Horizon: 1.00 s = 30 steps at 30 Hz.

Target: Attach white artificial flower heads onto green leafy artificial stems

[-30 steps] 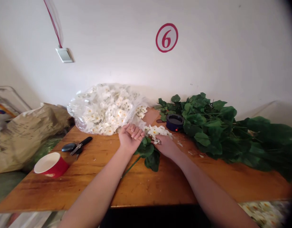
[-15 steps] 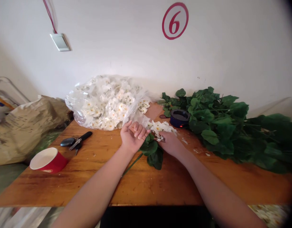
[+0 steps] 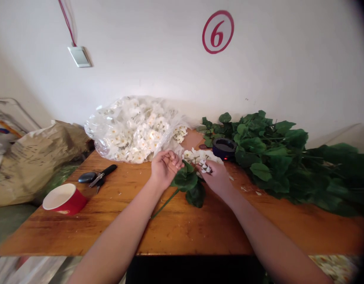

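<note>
My left hand (image 3: 165,169) is raised palm up with its fingers curled inward, beside a green leafy stem (image 3: 185,180); whether it grips the stem is hidden. The stem's bare end slants down to the left over the table. My right hand (image 3: 215,173) is closed around small white flowers (image 3: 206,167), which stick out between thumb and fingers. More white flowers (image 3: 193,155) lie in a heap just behind both hands. Beyond my right hand stands a round dark blue pot (image 3: 224,148) with a small red light.
A clear plastic bag of white flowers (image 3: 134,132) lies at the back left. Green foliage (image 3: 273,157) covers the right side. A red paper cup (image 3: 64,200) and black-handled cutters (image 3: 106,172) sit on the wooden table (image 3: 199,236).
My left hand's fingers have curled in more. The white flowers in my right hand show more clearly, and that hand has shifted slightly right. The view has moved a little.
</note>
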### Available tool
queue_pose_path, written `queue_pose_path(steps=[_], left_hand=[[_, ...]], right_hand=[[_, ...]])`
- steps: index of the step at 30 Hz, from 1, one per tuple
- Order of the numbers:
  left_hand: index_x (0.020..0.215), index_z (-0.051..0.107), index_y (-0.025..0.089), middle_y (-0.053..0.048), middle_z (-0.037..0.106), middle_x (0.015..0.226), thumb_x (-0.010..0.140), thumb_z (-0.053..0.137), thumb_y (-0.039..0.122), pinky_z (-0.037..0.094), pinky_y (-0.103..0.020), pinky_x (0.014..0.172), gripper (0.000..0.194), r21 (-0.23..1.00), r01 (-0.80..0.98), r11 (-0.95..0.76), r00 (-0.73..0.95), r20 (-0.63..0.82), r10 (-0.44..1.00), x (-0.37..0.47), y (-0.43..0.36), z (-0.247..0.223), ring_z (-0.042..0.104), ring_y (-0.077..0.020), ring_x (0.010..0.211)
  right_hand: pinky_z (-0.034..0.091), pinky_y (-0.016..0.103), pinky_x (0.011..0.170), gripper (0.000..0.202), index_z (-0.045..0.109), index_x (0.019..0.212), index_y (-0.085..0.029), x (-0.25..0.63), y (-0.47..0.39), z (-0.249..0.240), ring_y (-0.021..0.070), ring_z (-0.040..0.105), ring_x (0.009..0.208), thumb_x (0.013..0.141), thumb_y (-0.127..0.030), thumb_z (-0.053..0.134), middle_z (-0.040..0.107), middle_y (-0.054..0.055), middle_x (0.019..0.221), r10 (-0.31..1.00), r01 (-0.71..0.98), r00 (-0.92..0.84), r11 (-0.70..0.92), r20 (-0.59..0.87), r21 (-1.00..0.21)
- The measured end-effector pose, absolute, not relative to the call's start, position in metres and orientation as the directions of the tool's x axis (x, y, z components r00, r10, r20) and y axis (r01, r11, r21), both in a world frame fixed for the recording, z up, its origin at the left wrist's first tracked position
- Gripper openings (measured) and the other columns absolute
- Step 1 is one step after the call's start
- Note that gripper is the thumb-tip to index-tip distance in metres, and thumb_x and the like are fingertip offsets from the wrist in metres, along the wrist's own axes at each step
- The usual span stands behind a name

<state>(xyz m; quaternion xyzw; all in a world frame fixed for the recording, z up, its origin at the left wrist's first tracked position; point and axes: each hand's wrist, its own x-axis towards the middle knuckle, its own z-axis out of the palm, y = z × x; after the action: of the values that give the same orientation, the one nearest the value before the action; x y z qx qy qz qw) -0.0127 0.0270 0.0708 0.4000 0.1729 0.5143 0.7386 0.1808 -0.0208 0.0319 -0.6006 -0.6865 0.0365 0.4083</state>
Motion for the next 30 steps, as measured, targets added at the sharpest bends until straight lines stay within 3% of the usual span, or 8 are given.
queue_pose_path(steps=[4, 8, 12, 14, 17, 22, 26, 30], left_hand=[[0.049, 0.051, 0.016, 0.000, 0.043, 0.047, 0.080, 0.061, 0.042, 0.025, -0.027, 0.050, 0.042, 0.966, -0.165, -0.199, 0.414, 0.251, 0.875, -0.020, 0.026, 0.076, 0.037, -0.0104, 0.047], [0.053, 0.050, 0.016, 0.002, 0.042, 0.051, 0.082, 0.058, 0.053, 0.023, -0.026, 0.052, 0.048, 0.907, 0.124, -0.403, 0.554, 0.274, 0.786, -0.030, 0.022, 0.078, 0.037, -0.0109, 0.052], [0.080, 0.061, 0.018, 0.001, 0.057, 0.071, 0.068, 0.075, 0.047, 0.031, -0.024, 0.056, 0.034, 0.827, 0.260, -0.498, 0.724, 0.174, 0.667, -0.034, 0.018, 0.079, 0.048, -0.0143, 0.064], [0.087, 0.064, 0.019, 0.000, 0.061, 0.077, 0.066, 0.077, 0.039, 0.036, -0.025, 0.059, 0.032, 0.792, 0.262, -0.552, 0.787, 0.155, 0.597, -0.031, 0.016, 0.078, 0.052, -0.0163, 0.068], [0.078, 0.066, 0.018, -0.001, 0.063, 0.075, 0.077, 0.063, 0.024, 0.040, -0.025, 0.064, 0.007, 0.741, 0.189, -0.644, 0.796, 0.268, 0.542, -0.024, 0.015, 0.073, 0.054, -0.0170, 0.072], [0.060, 0.058, 0.013, -0.001, 0.055, 0.060, 0.080, 0.049, 0.015, 0.038, -0.021, 0.057, 0.022, 0.776, 0.089, -0.625, 0.664, 0.422, 0.618, -0.013, 0.015, 0.058, 0.049, -0.0117, 0.060], [0.067, 0.062, 0.013, -0.004, 0.060, 0.066, 0.083, 0.053, 0.024, 0.044, -0.025, 0.063, 0.022, 0.819, -0.060, -0.571, 0.550, 0.504, 0.666, -0.008, 0.013, 0.045, 0.052, -0.0145, 0.065], [0.065, 0.064, 0.017, -0.007, 0.065, 0.076, 0.076, 0.064, 0.033, 0.046, -0.034, 0.086, 0.019, 0.814, -0.061, -0.577, 0.314, 0.565, 0.763, -0.003, 0.010, 0.033, 0.056, -0.0222, 0.083]], right_hand=[[0.040, 0.026, 0.061, 0.027, 0.058, 0.070, -0.020, 0.182, -0.031, 0.040, 0.0153, 0.052, 0.063, 0.088, -0.040, 0.053, 0.058, 0.003, 0.065, 0.767, 0.766, 0.183, 0.281, 0.615, -0.579], [0.047, 0.029, 0.069, 0.018, 0.065, 0.086, -0.020, 0.181, -0.040, 0.046, 0.0177, 0.060, 0.073, 0.088, -0.036, 0.055, 0.065, 0.005, 0.078, 0.629, 0.714, 0.267, 0.380, 0.730, -0.589], [0.051, 0.033, 0.073, 0.012, 0.066, 0.093, -0.021, 0.182, -0.044, 0.048, 0.0195, 0.064, 0.079, 0.086, -0.028, 0.059, 0.068, 0.007, 0.084, 0.463, 0.699, 0.288, 0.497, 0.838, -0.515], [0.052, 0.035, 0.076, 0.012, 0.065, 0.095, -0.022, 0.184, -0.044, 0.048, 0.0203, 0.065, 0.082, 0.086, -0.025, 0.059, 0.068, 0.008, 0.088, 0.399, 0.696, 0.275, 0.545, 0.875, -0.467], [0.054, 0.037, 0.077, 0.016, 0.063, 0.100, -0.023, 0.186, -0.047, 0.050, 0.0202, 0.065, 0.085, 0.084, -0.018, 0.059, 0.067, 0.007, 0.091, 0.287, 0.727, 0.204, 0.596, 0.936, -0.341], [0.053, 0.045, 0.085, 0.048, 0.054, 0.122, -0.025, 0.184, -0.052, 0.054, 0.0243, 0.060, 0.101, 0.077, -0.014, 0.065, 0.056, 0.010, 0.111, 0.050, 0.812, 0.051, 0.579, 0.997, -0.071], [0.052, 0.052, 0.086, 0.073, 0.038, 0.136, -0.029, 0.176, -0.054, 0.051, 0.0299, 0.050, 0.113, 0.072, -0.021, 0.071, 0.037, 0.014, 0.128, 0.015, 0.810, 0.109, 0.578, 0.994, -0.098], [0.050, 0.053, 0.088, 0.068, 0.036, 0.132, -0.029, 0.164, -0.052, 0.043, 0.0277, 0.047, 0.111, 0.073, -0.024, 0.068, 0.034, 0.012, 0.124, 0.082, 0.718, 0.241, 0.655, 0.967, -0.234]])
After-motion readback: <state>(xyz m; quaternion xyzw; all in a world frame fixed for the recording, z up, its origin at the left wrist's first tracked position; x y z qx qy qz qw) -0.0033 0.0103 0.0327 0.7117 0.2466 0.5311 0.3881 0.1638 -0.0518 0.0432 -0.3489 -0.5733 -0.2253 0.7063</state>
